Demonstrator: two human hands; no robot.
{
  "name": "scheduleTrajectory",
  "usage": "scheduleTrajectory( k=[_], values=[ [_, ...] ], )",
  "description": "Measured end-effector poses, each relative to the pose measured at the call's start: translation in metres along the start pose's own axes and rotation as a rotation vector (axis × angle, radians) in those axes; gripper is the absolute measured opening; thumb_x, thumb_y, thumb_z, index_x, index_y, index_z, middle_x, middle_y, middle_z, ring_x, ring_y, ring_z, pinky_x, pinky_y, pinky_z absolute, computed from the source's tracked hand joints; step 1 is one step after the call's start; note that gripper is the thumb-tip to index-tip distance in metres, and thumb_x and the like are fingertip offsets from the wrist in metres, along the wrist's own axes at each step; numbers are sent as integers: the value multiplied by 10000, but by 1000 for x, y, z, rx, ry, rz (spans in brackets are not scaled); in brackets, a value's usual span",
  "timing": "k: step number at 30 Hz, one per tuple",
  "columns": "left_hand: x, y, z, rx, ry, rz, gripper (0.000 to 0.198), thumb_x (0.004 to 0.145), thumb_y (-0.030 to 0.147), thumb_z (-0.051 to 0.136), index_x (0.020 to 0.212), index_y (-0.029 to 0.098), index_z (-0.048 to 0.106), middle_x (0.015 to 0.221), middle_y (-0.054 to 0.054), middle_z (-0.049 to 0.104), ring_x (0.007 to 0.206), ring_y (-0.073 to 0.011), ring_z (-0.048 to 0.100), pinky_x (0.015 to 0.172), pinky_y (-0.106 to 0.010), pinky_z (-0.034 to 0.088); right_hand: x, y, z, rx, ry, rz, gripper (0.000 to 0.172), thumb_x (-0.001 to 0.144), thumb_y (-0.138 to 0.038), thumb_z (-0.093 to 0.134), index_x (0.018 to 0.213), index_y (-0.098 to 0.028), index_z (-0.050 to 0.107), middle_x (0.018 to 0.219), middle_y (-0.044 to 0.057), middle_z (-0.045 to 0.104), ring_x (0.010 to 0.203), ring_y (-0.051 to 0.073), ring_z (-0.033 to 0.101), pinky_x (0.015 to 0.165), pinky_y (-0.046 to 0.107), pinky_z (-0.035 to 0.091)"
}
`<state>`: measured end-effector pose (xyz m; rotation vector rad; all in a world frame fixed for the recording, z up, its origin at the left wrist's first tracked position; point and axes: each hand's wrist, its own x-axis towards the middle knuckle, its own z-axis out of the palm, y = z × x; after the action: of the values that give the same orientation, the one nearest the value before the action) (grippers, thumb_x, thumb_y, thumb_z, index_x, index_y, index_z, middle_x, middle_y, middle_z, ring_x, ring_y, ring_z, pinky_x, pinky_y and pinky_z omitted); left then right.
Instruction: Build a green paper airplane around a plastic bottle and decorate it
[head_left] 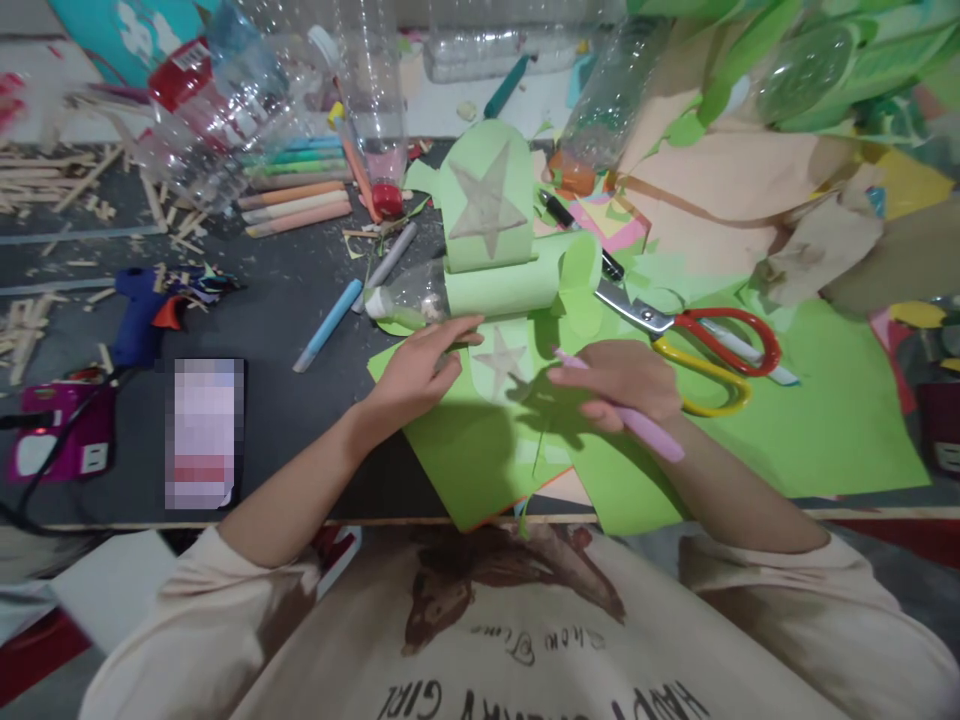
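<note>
A plastic bottle point(409, 297) lies on its side, its body wrapped in light green paper point(510, 288). Rounded paper flaps stick out from the wrap; the upper flap point(517, 165) and the lower flap point(484, 375) each carry a grey star. My left hand point(420, 368) rests with fingers stretched out at the wrap's lower edge, by the lower flap. In my right hand point(626, 380) is a pink marker point(652, 432), its tip pointing left above the lower flap. Scissors point(652, 318) with red and yellow handles lie just right of my right hand.
Bright green sheets point(832, 430) cover the table's front right. On the left are a blue glue gun point(139, 310), a phone point(206, 430) and a purple box point(64, 430). A blue marker point(328, 325) lies nearby. Clear bottles point(367, 90), wood sticks and paper scraps crowd the back.
</note>
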<state>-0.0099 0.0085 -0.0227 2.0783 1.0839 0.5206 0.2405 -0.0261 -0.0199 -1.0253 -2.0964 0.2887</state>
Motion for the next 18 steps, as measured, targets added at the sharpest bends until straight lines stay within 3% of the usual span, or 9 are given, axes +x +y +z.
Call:
scheduleTrajectory(
  k=[1, 3, 4, 5, 7, 8, 13, 16, 18],
  values=[
    [0, 0, 0, 2, 16, 10, 467, 899, 185, 377, 1331, 133, 547, 1147, -98, 737, 1121, -216, 663, 988, -356, 509, 3, 1, -3, -66, 219, -40, 439, 977, -597, 321, 854, -340, 655, 400, -65, 469, 309, 127, 476, 323, 287, 374],
    [0, -1, -1, 10, 64, 38, 433, 909, 182, 374, 1289, 136, 577, 1111, -94, 749, 1086, -206, 675, 964, -346, 517, 12, 7, -8, -115, 399, -56, 202, 990, -446, 419, 1040, -358, 594, 605, -34, 636, 451, 162, 614, 389, 310, 458],
    [-1, -2, -2, 12, 91, 55, 419, 912, 179, 373, 1268, 139, 590, 1095, -90, 754, 1069, -201, 679, 955, -341, 519, 17, 11, -10, -124, 443, -39, 186, 985, -402, 452, 1143, -372, 546, 754, -2, 692, 599, 189, 689, 479, 340, 527],
    [-1, -2, -2, 10, 114, 69, 408, 915, 176, 371, 1252, 142, 599, 1079, -87, 758, 1053, -195, 684, 944, -335, 521, 22, 18, -11, -127, 461, 2, 243, 975, -396, 480, 1215, -370, 509, 907, 44, 714, 780, 229, 728, 603, 394, 580],
    [0, -4, -2, -1, 149, 83, 397, 915, 165, 371, 1234, 151, 608, 1056, -81, 761, 1022, -184, 691, 910, -317, 529, 30, 32, -11, -76, 293, 233, 398, 942, -488, 523, 1307, -354, 442, 1230, 121, 647, 1142, 286, 660, 873, 486, 578],
    [0, -5, -2, -9, 158, 82, 394, 914, 160, 375, 1230, 155, 611, 1046, -78, 762, 1006, -179, 694, 890, -306, 534, 32, 41, -10, 2, 222, 300, 464, 927, -533, 527, 1336, -351, 407, 1303, 119, 609, 1203, 289, 627, 930, 509, 557],
    [1, -9, 1, -10, 188, 83, 386, 897, 130, 399, 1210, 169, 622, 1018, -66, 764, 955, -164, 697, 846, -279, 545, 30, 65, 1, 240, 70, 426, 534, 822, -605, 638, 1248, -318, 490, 1181, 72, 635, 1163, 294, 619, 847, 481, 554],
    [1, -10, 1, 8, 242, 137, 371, 898, 113, 401, 1181, 185, 630, 1160, -80, 732, 1095, -174, 669, 972, -317, 522, 24, 60, -4, 199, 136, 522, 510, 751, -588, 702, 1130, -274, 568, 983, 40, 628, 881, 238, 642, 746, 428, 537],
    [1, -9, 0, 17, 283, 183, 357, 912, 116, 393, 1166, 196, 632, 1287, -89, 676, 1219, -180, 614, 1053, -343, 482, 21, 52, -10, 163, 237, 585, 477, 718, -561, 712, 1057, -252, 582, 877, 15, 594, 726, 189, 574, 706, 401, 511]
  ],
)
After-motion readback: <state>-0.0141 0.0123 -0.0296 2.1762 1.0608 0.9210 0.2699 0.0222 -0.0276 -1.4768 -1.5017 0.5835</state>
